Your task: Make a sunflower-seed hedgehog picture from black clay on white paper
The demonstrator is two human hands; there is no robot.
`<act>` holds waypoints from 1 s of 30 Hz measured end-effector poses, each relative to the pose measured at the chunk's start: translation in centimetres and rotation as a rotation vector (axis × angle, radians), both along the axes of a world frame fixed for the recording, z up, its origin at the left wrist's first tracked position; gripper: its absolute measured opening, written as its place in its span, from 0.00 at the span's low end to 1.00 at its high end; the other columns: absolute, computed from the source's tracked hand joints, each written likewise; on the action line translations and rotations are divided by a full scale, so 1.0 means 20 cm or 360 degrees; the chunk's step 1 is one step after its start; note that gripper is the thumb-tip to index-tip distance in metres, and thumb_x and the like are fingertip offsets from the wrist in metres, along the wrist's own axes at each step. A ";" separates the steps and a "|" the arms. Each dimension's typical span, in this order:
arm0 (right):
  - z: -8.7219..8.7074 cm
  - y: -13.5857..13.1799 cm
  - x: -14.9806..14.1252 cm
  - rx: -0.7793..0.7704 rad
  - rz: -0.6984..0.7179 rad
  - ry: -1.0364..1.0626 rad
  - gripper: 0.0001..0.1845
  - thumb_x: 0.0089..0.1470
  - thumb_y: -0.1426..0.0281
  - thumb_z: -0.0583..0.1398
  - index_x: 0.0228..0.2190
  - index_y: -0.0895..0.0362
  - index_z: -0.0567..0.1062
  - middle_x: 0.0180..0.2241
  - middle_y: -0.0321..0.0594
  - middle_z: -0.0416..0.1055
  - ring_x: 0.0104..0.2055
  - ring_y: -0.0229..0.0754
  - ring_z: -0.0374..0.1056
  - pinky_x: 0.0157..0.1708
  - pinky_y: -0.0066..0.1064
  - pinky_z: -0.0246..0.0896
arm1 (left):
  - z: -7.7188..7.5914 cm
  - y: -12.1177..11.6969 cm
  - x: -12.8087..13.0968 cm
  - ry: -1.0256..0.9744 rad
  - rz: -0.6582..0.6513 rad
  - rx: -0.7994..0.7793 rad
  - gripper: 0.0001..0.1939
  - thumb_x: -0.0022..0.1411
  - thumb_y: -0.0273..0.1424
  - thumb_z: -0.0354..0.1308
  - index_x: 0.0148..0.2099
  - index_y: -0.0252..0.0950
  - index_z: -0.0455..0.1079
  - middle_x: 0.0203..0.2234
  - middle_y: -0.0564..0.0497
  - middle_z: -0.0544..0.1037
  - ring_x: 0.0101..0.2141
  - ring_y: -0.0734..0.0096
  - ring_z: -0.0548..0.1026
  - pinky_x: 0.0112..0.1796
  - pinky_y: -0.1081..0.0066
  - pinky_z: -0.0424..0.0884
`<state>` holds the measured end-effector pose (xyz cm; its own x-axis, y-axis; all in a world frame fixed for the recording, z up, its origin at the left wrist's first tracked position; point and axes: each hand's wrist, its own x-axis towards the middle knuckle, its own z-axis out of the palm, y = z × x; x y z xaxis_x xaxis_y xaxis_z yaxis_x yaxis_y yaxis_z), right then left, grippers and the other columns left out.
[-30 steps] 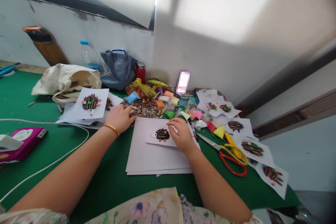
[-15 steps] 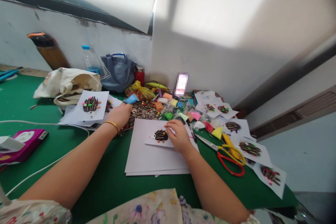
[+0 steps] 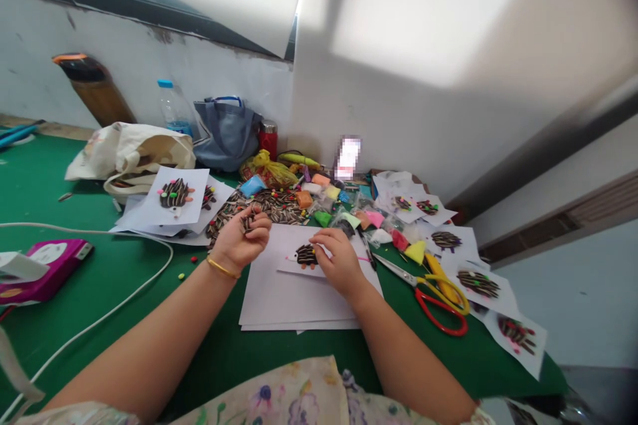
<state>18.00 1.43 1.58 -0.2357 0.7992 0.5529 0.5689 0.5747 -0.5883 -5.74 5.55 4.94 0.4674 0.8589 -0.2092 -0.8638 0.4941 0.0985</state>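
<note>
**Work surface, head view.** The left hand [image 3: 242, 242], raised with the palm turned up, pinches a striped sunflower seed [image 3: 247, 222] between thumb and fingertips. In the earlier frame this hand lay palm down at the edge of the seed pile [image 3: 266, 204]; it now sits above the paper stack, clear of the pile. The right hand [image 3: 340, 264] is spread and pressed on a white card [image 3: 286, 264], just beside a hedgehog figure [image 3: 306, 255] of dark seeds. The card lies on a paper stack [image 3: 294, 309] on a green mat [image 3: 209, 362].

**Containers.** Small clear bags [image 3: 349, 219] hold coloured clay, behind the right hand. A yellow plastic bag [image 3: 266, 172] lies knotted behind the seeds. A canvas tote [image 3: 130, 153] and a grey-blue bag [image 3: 226, 135] stand toward the wall, near a water bottle [image 3: 173, 108] with blue liquid in its base and a red flask [image 3: 268, 138]. Red-and-yellow-handled scissors [image 3: 438, 302] lie right of the stack.
</note>
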 end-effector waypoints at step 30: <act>0.09 -0.14 -0.11 0.0022 0.0208 0.0010 0.13 0.55 0.69 0.61 0.44 0.51 0.76 0.40 0.43 0.68 0.45 0.46 0.64 0.46 0.42 0.63 | -0.15 -0.27 0.30 0.0233 -0.0482 -0.0196 0.11 0.66 0.29 0.49 0.35 0.29 0.69 0.24 0.49 0.74 0.22 0.76 0.73 0.23 0.76 0.72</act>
